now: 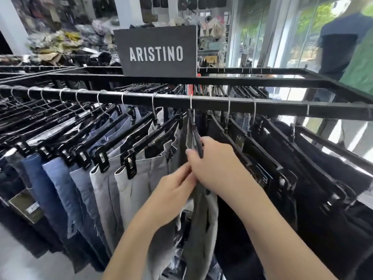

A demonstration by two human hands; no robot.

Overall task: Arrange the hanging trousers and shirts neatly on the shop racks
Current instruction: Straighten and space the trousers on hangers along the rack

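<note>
Grey trousers [198,229] (clip-hung) on rack [222,105]

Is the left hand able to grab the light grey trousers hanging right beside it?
Probably yes. The left hand sits right next to the light grey trousers, with nothing between them; it would just have to leave the dark grey trousers first.

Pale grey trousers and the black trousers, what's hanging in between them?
A darker grey pair hangs there on the rail, seen in the head view. The right hand grips its top; the left hand touches it.
</note>
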